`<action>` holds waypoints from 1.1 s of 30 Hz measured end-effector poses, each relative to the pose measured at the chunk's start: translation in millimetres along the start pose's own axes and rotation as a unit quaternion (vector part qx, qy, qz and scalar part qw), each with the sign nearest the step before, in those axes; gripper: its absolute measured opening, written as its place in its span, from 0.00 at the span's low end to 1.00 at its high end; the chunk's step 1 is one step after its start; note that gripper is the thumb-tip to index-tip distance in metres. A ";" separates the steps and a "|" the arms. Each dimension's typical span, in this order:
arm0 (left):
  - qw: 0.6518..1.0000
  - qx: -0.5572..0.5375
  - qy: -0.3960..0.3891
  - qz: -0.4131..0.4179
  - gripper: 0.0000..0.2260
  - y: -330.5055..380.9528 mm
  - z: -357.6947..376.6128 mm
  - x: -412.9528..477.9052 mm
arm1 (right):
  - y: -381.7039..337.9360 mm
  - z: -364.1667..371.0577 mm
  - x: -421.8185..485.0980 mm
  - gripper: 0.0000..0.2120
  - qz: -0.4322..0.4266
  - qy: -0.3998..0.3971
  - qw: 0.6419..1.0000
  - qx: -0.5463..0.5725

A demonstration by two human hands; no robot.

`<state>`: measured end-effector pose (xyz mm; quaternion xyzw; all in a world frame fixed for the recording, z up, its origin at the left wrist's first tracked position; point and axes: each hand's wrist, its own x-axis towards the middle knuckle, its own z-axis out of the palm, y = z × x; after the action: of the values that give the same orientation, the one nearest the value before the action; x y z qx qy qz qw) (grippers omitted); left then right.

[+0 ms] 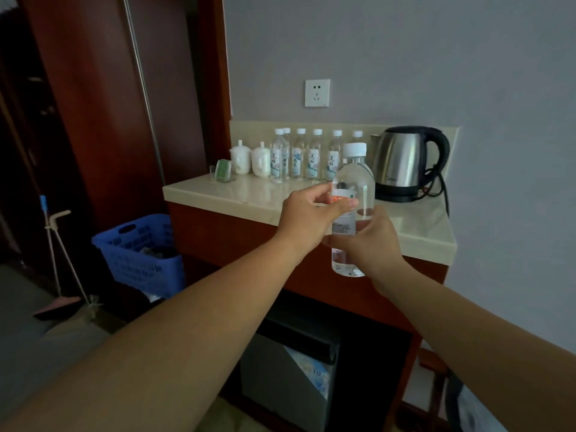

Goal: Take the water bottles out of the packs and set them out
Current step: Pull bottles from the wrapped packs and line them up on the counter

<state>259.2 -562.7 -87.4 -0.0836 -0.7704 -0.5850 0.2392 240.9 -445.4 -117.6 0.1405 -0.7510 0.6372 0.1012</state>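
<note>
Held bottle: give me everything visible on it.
The bottle is clear plastic, apparently full of water, with a white screw cap and a white label bearing an orange band. It is upright, held in the air before the counter edge, not set down. The left hand grips it at the label; the right hand wraps its lower body. Nothing else touches it.

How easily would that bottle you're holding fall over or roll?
The water bottle looks full, so it is probably heavy for its size. It is tall and narrow, so a bump might tip it, and then its round body could roll. Smooth clear plastic may feel slippery.
</note>
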 end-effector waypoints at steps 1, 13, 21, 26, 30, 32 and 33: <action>1.000 0.002 0.005 0.001 0.10 -4.1 -5.6 4.5 | 0.3 6.6 3.9 0.31 0.001 0.000 1.000 0.005; 0.999 0.009 0.028 0.013 0.27 -59.4 -44.0 105.0 | 21.0 69.9 111.1 0.34 -0.025 -0.003 0.999 -0.025; 0.999 0.008 0.044 0.029 0.29 -100.9 -48.8 212.5 | 41.3 99.1 222.9 0.33 -0.035 0.006 0.999 0.001; 0.999 0.020 0.043 0.018 0.26 -127.3 -48.9 247.9 | 59.0 113.4 263.2 0.34 -0.034 0.001 0.999 0.015; 0.999 0.011 0.053 0.008 0.28 -151.5 -47.6 267.2 | 73.6 124.6 286.2 0.34 -0.025 0.004 1.000 0.003; 0.999 0.006 0.051 0.004 0.27 -162.5 -47.7 278.2 | 79.4 130.9 296.6 0.35 -0.016 0.007 1.000 -0.006; 0.999 0.003 0.046 0.004 0.27 -167.4 -47.9 284.0 | 82.2 133.7 301.6 0.35 -0.013 0.013 1.000 -0.012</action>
<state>-43.7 -701.2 -89.5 -0.0589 -0.7602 -0.5850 0.2764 -66.9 -589.7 -116.4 0.1407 -0.7551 0.6288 0.1212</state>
